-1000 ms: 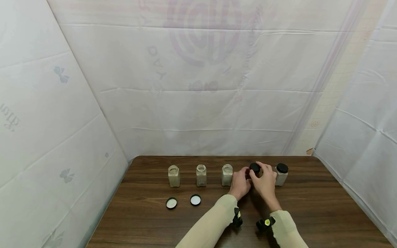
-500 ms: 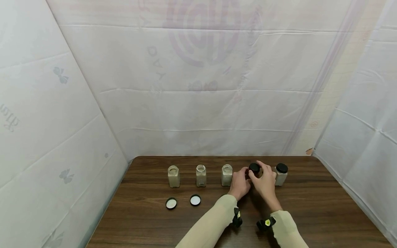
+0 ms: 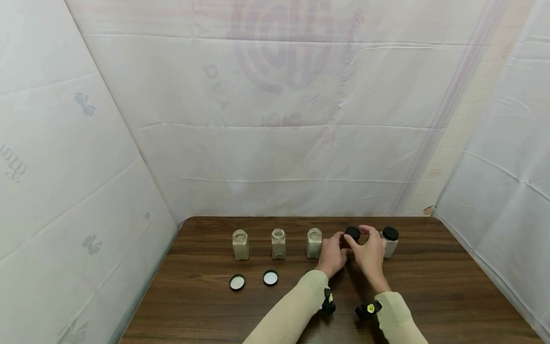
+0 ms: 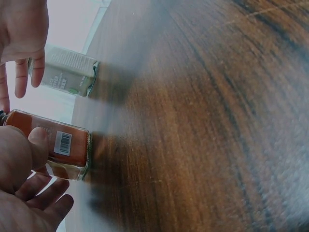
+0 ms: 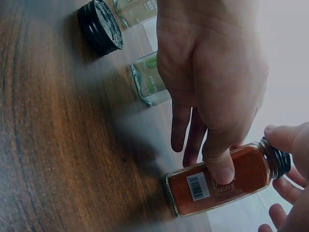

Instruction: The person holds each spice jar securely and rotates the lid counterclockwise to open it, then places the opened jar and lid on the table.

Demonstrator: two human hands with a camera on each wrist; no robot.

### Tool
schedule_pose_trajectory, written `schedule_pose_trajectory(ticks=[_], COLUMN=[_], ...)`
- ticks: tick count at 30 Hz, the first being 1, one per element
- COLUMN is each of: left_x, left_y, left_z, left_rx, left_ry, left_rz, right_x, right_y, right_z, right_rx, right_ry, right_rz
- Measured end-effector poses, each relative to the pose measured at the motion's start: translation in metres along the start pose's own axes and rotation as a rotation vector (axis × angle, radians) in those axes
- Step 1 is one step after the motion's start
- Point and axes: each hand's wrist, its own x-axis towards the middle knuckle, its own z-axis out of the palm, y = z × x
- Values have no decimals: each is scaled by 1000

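Red-filled jar [image 5: 248, 169], between both hands [image 3: 333, 256] [image 3: 370, 256], black lid [image 3: 352, 232] uppermost

See dark wood-grain tabletop [image 3: 206, 310] bearing row of three uncapped glass spice jars [image 3: 279, 247], red-filled spice jar [image 5: 246, 166], black-capped jar [image 3: 390, 234]; nearer, upturned black lids [image 3: 237, 282].

Red-filled jar [image 5: 251, 166]: clear glass, smooth, glossy; black lid [image 5: 281, 162]: glossy; tabletop [image 3: 193, 315]: wood-grained, slight sheen; wall sheeting [image 3: 275, 157]: creased, matt
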Motion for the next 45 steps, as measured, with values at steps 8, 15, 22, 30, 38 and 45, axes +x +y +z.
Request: schedule_pose_trajectory(ticks=[8, 15, 22, 30, 38, 45], left_x=[-2, -3, -2, -1, 0, 3], left_y=[0, 2, 2, 0, -2, -2], left_z=[0, 0, 2, 2, 1, 1], left_rx=[-3, -13, -18, -27, -30, -11], left_ry=[-14, -3, 1, 7, 2, 0], left_rz=[-5, 8, 6, 11, 5, 5], right_x=[-3, -4, -2, -2, -4, -1], right_y=[-2, -3, -5, -7, -7, -3], right_z=[-2, -9, -12, -15, -14, -9], right_rx=[-12, -61, -108, -112, -84, -55], right_ry=[-31, -119, -199, -259, -214, -112], right_rz=[21, -1, -26, 12, 9, -33])
